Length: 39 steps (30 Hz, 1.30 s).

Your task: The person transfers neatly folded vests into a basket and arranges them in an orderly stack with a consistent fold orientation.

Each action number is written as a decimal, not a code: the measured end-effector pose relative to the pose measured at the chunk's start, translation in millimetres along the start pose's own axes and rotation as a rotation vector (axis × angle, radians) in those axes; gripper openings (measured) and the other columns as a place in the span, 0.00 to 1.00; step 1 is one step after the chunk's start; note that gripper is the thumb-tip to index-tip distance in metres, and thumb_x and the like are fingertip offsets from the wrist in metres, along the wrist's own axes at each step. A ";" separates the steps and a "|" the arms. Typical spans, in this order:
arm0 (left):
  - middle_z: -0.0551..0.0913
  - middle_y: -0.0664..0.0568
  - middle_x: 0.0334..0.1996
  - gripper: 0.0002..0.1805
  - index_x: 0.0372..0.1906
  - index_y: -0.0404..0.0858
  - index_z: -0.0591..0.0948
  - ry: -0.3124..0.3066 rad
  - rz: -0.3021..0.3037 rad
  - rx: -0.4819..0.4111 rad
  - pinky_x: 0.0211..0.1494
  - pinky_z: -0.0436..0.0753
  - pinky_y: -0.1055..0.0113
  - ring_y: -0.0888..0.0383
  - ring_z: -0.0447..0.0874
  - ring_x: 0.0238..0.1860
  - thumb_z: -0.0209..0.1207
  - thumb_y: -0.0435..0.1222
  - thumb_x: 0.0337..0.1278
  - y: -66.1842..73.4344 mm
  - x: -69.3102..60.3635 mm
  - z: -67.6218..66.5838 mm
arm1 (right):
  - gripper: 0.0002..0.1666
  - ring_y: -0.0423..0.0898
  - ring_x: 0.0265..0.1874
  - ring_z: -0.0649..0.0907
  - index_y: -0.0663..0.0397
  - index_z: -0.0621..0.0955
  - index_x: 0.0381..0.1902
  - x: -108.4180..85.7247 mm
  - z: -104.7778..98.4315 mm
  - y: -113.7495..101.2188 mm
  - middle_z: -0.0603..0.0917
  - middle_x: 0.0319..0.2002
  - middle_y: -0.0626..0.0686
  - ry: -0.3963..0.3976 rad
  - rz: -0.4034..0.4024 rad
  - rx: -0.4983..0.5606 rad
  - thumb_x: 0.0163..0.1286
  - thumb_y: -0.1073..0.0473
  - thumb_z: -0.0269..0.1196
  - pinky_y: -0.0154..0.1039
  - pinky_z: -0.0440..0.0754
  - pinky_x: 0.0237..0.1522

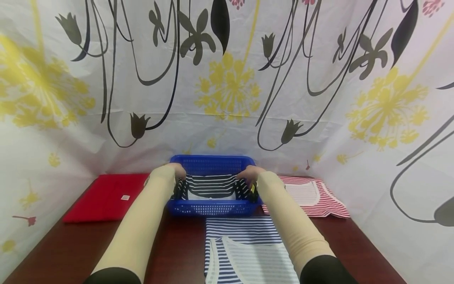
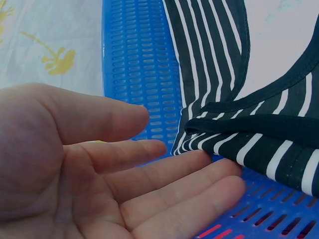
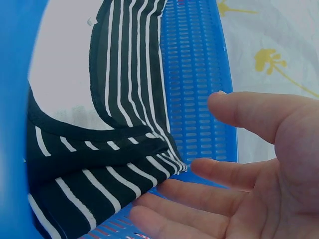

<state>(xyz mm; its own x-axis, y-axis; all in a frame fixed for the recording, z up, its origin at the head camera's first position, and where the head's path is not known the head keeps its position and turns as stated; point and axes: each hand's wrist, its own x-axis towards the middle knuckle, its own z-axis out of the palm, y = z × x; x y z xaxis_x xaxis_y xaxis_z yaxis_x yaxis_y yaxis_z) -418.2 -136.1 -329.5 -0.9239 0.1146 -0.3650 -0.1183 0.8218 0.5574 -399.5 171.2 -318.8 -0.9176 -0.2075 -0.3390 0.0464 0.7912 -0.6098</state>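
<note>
A folded black-and-white striped garment (image 1: 213, 186) with a pale front panel lies inside a blue plastic basket (image 1: 211, 208). At the basket's left end is my left hand (image 1: 177, 171). Its fingers (image 2: 164, 184) are extended beneath the garment's left corner, and the thumb stands apart from the cloth. My right hand (image 1: 250, 172) mirrors it at the right end. There the fingers (image 3: 204, 196) reach the folded corner of the striped garment (image 3: 99, 184), with the thumb raised away from it. Neither hand pinches the fabric.
On the brown table (image 1: 181, 248), a folded red garment (image 1: 103, 197) lies left of the basket. A red-and-white striped garment (image 1: 330, 201) lies to the right. A navy-and-white striped one (image 1: 241, 230) lies in front. Behind hangs a flower-printed white curtain (image 1: 227, 134).
</note>
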 end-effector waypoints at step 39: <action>0.82 0.43 0.38 0.21 0.57 0.34 0.78 0.121 0.509 -0.431 0.38 0.85 0.57 0.46 0.83 0.35 0.58 0.42 0.66 -33.5 -142.4 39.1 | 0.30 0.54 0.47 0.82 0.67 0.76 0.58 -163.1 -30.7 106.2 0.84 0.47 0.59 0.126 -0.343 -0.104 0.65 0.52 0.65 0.49 0.81 0.46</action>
<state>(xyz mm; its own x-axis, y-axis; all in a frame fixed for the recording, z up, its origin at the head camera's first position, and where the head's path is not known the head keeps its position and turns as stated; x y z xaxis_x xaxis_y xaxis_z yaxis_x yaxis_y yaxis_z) -268.4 -158.2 -325.4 -0.9342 0.3444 0.0931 0.2305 0.3833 0.8944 -257.1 306.6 -306.3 -0.9145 -0.4032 -0.0328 -0.3066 0.7437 -0.5941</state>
